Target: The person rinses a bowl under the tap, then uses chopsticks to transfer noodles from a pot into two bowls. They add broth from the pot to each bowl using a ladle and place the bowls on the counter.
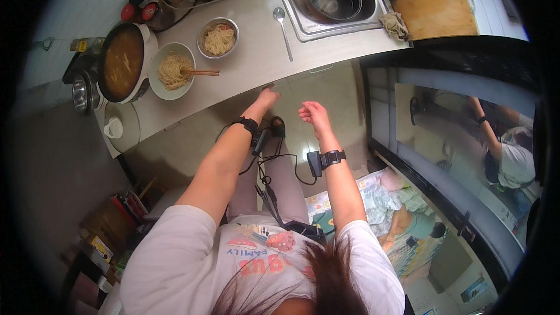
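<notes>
My left hand (267,96) hangs just off the counter's front edge, its fingers loosely spread and nothing visible in it. Beside it, my right hand (316,118) is over the floor with fingers slightly bent, also without any object. Nearest on the counter (253,39) lies a metal spoon (282,30), left of the sink. A metal bowl (217,38) contains noodles with bits of red. To its left stands a pale green bowl (153,74) of noodles, with wooden chopsticks (201,72) resting in it and sticking out to the right.
A pot (124,63) of brown soup stands far left, near a glass lid (127,133) and jars (157,14). The sink (302,30) holds a pot with liquid. A cloth (395,25) and cutting board (431,4) lie right. Behind the sliding door (437,183), a person (407,223) lies.
</notes>
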The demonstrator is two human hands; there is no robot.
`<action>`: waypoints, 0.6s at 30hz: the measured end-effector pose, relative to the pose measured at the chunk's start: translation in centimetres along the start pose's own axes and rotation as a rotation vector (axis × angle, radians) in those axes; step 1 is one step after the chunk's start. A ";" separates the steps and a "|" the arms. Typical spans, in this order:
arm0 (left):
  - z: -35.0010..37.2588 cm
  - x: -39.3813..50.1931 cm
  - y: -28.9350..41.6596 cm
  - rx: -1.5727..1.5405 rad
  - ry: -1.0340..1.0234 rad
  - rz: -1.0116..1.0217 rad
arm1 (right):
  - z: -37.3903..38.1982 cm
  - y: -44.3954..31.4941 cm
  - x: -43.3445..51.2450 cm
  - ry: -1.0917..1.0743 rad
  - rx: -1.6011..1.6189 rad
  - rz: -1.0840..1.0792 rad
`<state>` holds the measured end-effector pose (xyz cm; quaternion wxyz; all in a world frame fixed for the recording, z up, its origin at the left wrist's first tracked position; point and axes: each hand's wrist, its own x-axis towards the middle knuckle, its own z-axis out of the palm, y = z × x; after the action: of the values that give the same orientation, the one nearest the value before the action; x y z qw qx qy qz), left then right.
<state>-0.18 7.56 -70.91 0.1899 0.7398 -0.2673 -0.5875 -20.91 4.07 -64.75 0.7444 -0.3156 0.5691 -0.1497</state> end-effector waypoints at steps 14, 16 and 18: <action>1.1 -3.4 -1.4 -0.236 -0.170 -0.267 | 0.2 0.6 6.2 0.173 -0.416 -0.521; 1.1 -4.2 -2.0 -0.299 -0.186 -0.269 | 0.8 0.8 6.8 0.117 -0.589 -0.500; 0.9 -3.9 -2.9 -0.317 -0.250 -0.295 | 1.7 0.9 7.6 0.111 -0.911 -0.429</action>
<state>-1.23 12.27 -69.86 0.1811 0.6533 -0.0826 -0.7305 -17.12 0.80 -70.82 0.4522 -0.7095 0.5379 -0.0524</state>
